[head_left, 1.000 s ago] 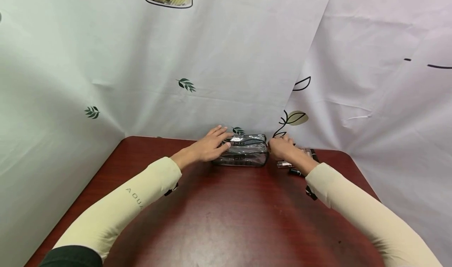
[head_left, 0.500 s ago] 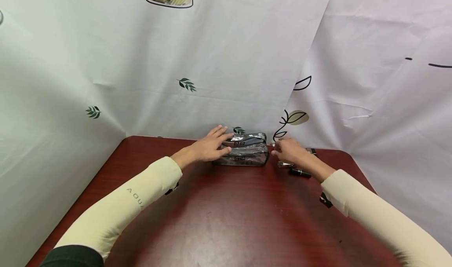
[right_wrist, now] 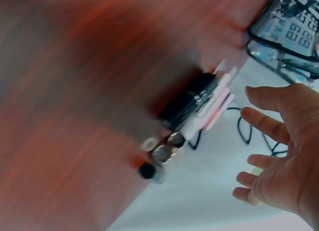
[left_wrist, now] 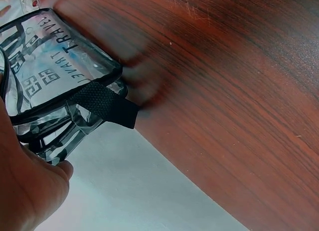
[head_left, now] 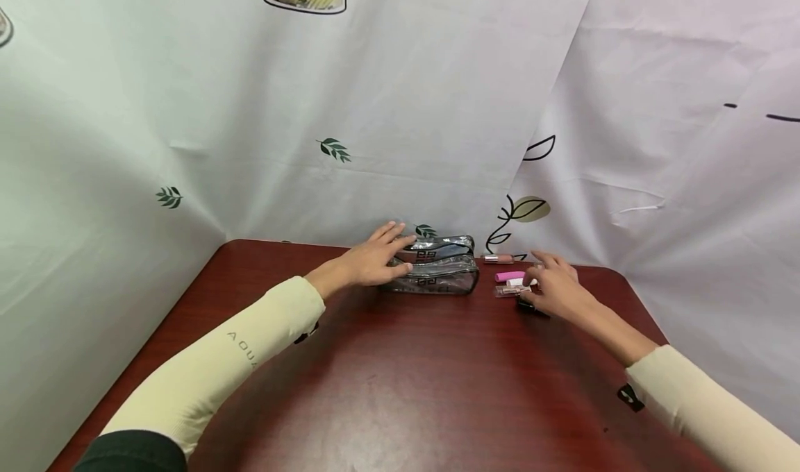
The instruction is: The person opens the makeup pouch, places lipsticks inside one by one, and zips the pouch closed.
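A clear pouch (head_left: 440, 281) with black piping and "TRAVEL" lettering stands at the table's back edge. My left hand (head_left: 369, 260), fingers spread, rests on its left end. A black strap (left_wrist: 112, 104) shows at the pouch's end in the left wrist view. My right hand (head_left: 556, 291) is over the small cosmetics to the right, its fingers loose and holding nothing visible. Under and beside it lie a pink tube (head_left: 507, 276), a white tube (head_left: 516, 283), a clear tube (head_left: 506, 291) and a black tube (right_wrist: 187, 101). A lip-gloss-like tube (head_left: 498, 259) lies behind them.
The dark red wooden table (head_left: 400, 375) stretches in front of both hands. A white printed sheet (head_left: 400, 111) hangs directly behind the table's back edge. Several round-ended small items (right_wrist: 162, 153), blurred, lie beside the black tube in the right wrist view.
My right hand has moved from the pouch's right end rightward over the cosmetics, uncovering the pink, white and lip-gloss-like tubes. My left hand has stayed on the pouch.
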{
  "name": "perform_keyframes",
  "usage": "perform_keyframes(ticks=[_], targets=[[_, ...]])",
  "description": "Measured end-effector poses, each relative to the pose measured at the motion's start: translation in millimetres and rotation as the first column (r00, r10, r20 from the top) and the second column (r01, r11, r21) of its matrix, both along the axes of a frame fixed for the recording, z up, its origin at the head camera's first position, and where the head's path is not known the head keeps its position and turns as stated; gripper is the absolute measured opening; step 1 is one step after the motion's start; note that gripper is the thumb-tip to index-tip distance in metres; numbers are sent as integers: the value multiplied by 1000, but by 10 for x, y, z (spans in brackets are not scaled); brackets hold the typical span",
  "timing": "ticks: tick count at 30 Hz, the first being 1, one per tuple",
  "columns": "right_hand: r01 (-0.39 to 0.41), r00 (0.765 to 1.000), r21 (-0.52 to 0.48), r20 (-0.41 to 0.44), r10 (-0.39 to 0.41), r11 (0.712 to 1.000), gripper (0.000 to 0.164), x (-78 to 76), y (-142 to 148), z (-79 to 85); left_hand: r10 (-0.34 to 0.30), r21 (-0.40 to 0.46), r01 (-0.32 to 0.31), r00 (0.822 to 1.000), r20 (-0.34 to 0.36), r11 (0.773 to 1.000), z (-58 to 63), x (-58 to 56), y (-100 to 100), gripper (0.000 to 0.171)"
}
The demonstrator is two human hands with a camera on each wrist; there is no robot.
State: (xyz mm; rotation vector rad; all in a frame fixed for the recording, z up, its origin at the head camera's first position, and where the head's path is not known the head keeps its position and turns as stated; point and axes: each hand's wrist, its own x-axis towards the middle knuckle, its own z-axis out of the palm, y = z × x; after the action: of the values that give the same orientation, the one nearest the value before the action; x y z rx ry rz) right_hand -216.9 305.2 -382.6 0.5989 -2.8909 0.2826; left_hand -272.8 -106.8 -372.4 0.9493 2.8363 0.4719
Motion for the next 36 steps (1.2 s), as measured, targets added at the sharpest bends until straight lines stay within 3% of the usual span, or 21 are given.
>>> perform_keyframes(ticks=[12,20,27,36], targets=[[84,994,-23,70,-82,996,22,166,331,-162,-3,-21,3,1000,-17,1000,-10,-4,13,80],[110,989,-8,103,-108,994,29,190,429,-304,4,-31,-4,1000,-16,1000,2,3,8,81],[115,988,-18,106,-113,993,19,183,445,-383,-3,-38,2,1000,-21,999,-23,-19,7,82],[101,989,-9,114,-99,995,11,186,425,-339,-5,-42,3,1000,-29,999,-32,-23,13,82]])
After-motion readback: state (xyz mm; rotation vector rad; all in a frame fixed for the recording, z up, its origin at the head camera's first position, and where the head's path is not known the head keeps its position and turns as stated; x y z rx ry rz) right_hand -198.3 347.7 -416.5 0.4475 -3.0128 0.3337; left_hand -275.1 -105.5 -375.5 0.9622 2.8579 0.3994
